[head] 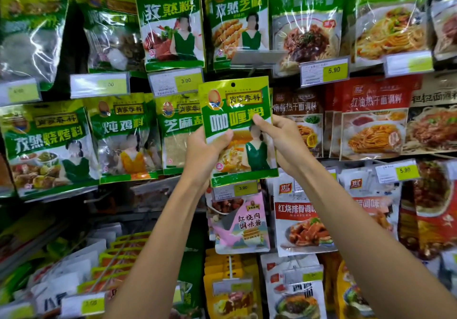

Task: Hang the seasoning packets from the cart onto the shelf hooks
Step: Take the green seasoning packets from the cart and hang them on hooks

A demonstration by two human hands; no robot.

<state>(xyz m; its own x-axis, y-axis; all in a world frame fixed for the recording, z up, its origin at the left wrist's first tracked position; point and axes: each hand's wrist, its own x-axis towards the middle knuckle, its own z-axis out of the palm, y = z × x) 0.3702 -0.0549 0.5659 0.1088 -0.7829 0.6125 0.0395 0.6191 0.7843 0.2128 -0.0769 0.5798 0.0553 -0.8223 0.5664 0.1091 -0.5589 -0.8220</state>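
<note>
Grips glossy green-and-yellow plastic seasoning packet (235, 121), left hand (202, 153) pinching at eight o'clock, right hand (279, 140) at three. Likely light, floppy, slick; best held near twelve-o'clock hang hole (233, 85).

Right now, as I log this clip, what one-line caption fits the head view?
Left hand and right hand grip a green packet raised before rows of hanging packets.

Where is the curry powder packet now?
The curry packet is central in the head view, gripped by left hand and right hand, just right of the sesame salt packet.
</note>
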